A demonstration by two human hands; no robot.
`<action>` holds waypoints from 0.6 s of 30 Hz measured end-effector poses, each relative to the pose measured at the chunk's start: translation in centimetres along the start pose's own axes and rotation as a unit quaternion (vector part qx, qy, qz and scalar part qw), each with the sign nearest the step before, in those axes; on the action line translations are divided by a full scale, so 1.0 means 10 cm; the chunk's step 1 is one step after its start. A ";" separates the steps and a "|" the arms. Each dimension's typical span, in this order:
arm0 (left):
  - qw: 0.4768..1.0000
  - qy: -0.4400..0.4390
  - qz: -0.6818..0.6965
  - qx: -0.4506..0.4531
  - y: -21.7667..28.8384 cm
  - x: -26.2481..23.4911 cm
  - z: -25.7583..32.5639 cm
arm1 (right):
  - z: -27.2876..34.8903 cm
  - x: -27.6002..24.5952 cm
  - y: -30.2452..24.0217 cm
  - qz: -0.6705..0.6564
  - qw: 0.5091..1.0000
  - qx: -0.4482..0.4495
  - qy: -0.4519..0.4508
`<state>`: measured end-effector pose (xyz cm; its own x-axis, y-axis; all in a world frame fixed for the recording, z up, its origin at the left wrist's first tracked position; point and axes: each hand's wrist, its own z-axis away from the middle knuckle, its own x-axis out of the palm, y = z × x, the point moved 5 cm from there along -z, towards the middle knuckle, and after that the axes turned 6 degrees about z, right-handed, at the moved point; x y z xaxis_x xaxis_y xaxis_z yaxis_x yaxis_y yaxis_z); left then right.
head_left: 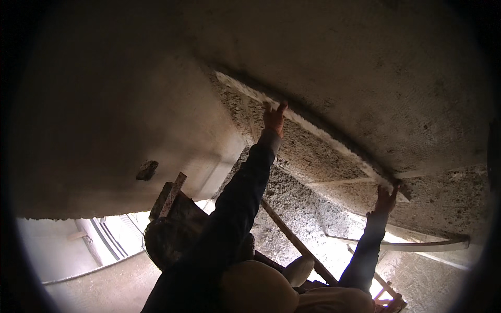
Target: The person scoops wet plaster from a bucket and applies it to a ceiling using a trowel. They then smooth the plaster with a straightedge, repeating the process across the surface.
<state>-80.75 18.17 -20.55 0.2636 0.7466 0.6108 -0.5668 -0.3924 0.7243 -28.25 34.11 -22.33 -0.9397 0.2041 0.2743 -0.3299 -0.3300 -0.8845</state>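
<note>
Both my arms, in dark sleeves, are raised toward a sloping plastered surface [334, 57]. A long straightedge [326, 136], pale along its lit edge, lies against that surface and runs from upper middle down to the right. My left hand [275, 119] is closed on the straightedge, left of its middle, with fingertips over its edge. Near the bar's right end, my right hand [385, 200] grips it in the same way. Below the bar, the rough, pitted grey surface [308, 143] looks coarser than the smoother plaster above.
A smooth wall [115, 115] on the left has a dark hole or patch [147, 170]. Below it stands a dark rounded object [169, 242], its kind unclear. A wooden pole [297, 240] slants behind my arms. Another long pale bar [417, 245] is at right. Bright light enters from below.
</note>
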 end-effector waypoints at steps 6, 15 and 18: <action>0.988 0.058 -0.020 -0.142 -0.60 -0.36 -0.09 | -0.27 -0.19 0.29 0.057 0.984 -0.083 -0.148; 0.985 0.085 -0.060 -0.140 -0.55 -0.31 -0.10 | -0.02 0.05 -0.03 0.126 0.990 0.041 0.041; 0.994 0.036 -0.020 -0.104 -0.08 0.10 0.20 | 0.10 0.06 -0.41 0.269 0.961 -0.070 0.004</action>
<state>-78.49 18.09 -19.88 0.2365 0.7986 0.5534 -0.7087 -0.2479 0.6606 -27.52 34.65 -18.21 -0.9701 0.0467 -0.2383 0.2184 -0.2618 -0.9401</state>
